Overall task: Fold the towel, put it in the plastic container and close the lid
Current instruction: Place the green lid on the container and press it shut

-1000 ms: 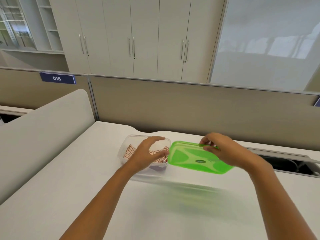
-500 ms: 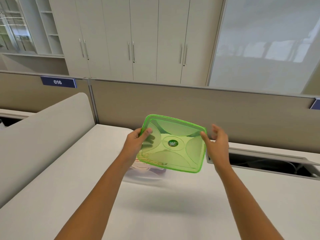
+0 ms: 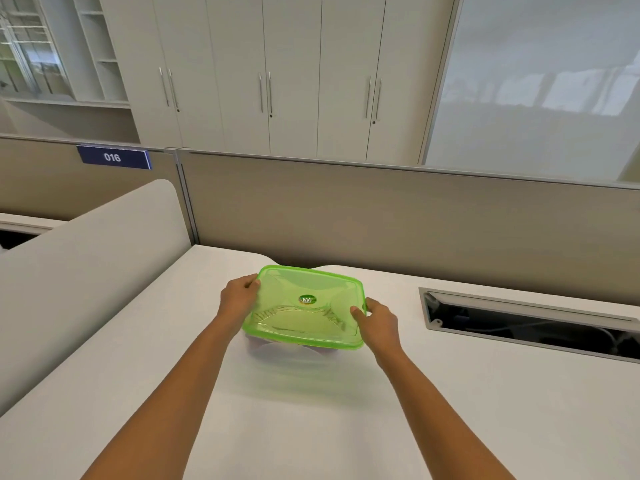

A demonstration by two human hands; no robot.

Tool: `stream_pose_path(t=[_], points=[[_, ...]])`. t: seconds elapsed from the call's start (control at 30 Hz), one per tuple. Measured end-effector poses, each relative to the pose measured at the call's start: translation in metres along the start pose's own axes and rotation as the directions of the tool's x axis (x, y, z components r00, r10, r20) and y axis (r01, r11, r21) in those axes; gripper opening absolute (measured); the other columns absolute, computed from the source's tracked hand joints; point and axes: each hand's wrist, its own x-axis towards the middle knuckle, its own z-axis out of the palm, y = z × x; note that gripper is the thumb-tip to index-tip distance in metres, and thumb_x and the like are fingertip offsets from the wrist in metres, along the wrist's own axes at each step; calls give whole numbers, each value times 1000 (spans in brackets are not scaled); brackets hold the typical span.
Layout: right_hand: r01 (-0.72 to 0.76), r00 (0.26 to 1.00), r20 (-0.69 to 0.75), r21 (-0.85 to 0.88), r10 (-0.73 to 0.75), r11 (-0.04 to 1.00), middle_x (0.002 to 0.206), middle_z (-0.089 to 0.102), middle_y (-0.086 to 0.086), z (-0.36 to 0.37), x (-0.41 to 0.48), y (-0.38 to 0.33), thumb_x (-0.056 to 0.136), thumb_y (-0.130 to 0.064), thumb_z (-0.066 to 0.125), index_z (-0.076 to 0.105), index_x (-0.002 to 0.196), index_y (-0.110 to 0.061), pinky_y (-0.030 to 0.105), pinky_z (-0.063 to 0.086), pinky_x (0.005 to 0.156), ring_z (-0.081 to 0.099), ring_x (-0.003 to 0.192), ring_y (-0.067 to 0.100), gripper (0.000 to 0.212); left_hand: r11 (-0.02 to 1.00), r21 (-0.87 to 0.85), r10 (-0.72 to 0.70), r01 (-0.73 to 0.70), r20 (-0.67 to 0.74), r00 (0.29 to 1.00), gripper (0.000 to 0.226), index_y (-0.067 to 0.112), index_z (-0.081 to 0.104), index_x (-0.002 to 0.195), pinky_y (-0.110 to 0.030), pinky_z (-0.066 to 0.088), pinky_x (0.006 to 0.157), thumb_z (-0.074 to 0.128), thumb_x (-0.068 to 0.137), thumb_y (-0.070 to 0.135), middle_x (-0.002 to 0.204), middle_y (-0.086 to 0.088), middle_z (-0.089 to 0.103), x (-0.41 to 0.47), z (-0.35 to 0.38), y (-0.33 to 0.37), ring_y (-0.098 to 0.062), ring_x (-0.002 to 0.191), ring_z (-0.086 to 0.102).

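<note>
A translucent green lid (image 3: 304, 306) lies nearly flat over the clear plastic container (image 3: 277, 348), whose lower front edge shows below the lid's rim. My left hand (image 3: 239, 297) grips the lid's left edge. My right hand (image 3: 375, 322) grips its right edge. Red stripes of the folded towel (image 3: 277, 315) show faintly through the lid. Whether the lid is pressed fully onto the rim is unclear.
The container stands on a white desk (image 3: 450, 393). A beige partition (image 3: 381, 220) runs along the back. A curved grey divider (image 3: 86, 265) rises on the left. An open cable slot (image 3: 519, 323) is recessed in the desk at the right.
The lid went from my right hand beside the container to both hands, tilted up, and has now come down nearly flat over the container.
</note>
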Motion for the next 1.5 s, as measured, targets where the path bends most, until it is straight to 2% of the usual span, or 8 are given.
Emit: stream_pose_path(t=[0.1, 0.23, 0.37, 0.53, 0.7, 0.87, 1.2, 1.5], points=[[-3, 1000, 8, -47, 4, 999, 122, 61, 20, 11, 8, 0, 92, -20, 55, 57, 120, 2, 36, 43, 93, 55, 114, 34, 35, 992, 113, 53, -55, 19, 998, 26, 5, 68, 100, -33, 39, 81, 43, 94, 11, 96, -17, 64, 10, 1, -4, -31, 95, 55], [-18, 999, 33, -138, 23, 990, 120, 58, 19, 21, 18, 1, 92, -26, 55, 59, 117, 0, 34, 45, 89, 57, 110, 33, 36, 967, 236, 97, -97, 13, 995, 32, 3, 65, 116, -33, 40, 92, 43, 95, 11, 120, -20, 65, 25, 5, -8, -37, 115, 54], [-23, 999, 35, -197, 31, 980, 118, 56, 18, 27, 22, 2, 92, -30, 55, 60, 115, 0, 34, 46, 87, 58, 106, 33, 38, 942, 326, 75, -76, 16, 997, 33, 3, 63, 119, -34, 39, 95, 43, 95, 11, 125, -20, 63, 35, 10, -17, -37, 118, 53], [-7, 1000, 18, -240, 12, 971, 119, 53, 18, 30, 22, -1, 92, -32, 54, 60, 115, 0, 34, 45, 88, 56, 108, 33, 39, 951, 308, 39, -24, -43, 998, 30, 4, 67, 114, -41, 44, 92, 46, 94, 12, 118, -23, 64, 39, 13, -24, -42, 114, 53], [-3, 1000, -1, -253, 3, 967, 121, 51, 17, 34, 22, -5, 92, -32, 53, 59, 115, -1, 34, 44, 91, 53, 112, 32, 39, 961, 276, 14, -9, -17, 1000, 32, 1, 68, 110, -35, 42, 90, 42, 95, 12, 117, -23, 66, 43, 13, -28, -39, 111, 55], [-34, 999, -33, -232, 27, 972, 122, 52, 16, 35, 24, -6, 94, -30, 52, 58, 118, -2, 35, 43, 92, 53, 113, 32, 38, 988, 136, -65, 68, -28, 998, 30, 3, 67, 113, -36, 40, 99, 51, 92, 18, 123, -16, 65, 49, 11, -32, -35, 118, 53], [-159, 983, -91, 24, 160, 987, 119, 63, 12, 37, 36, 0, 91, -27, 57, 60, 116, -6, 33, 44, 92, 57, 112, 29, 33, 979, -42, -202, 201, -26, 979, 38, 1, 67, 110, -38, 42, 100, 63, 86, 30, 122, -18, 64, 60, 10, -32, -35, 117, 54], [-383, 918, 79, 435, 389, 815, 113, 63, 14, 43, 49, 7, 85, -25, 66, 61, 111, -5, 45, 50, 96, 60, 99, 28, 33, 965, -35, -258, 258, 10, 966, 44, 2, 63, 116, -41, 43, 102, 58, 88, 36, 126, -18, 61, 65, 14, -30, -37, 118, 53]])
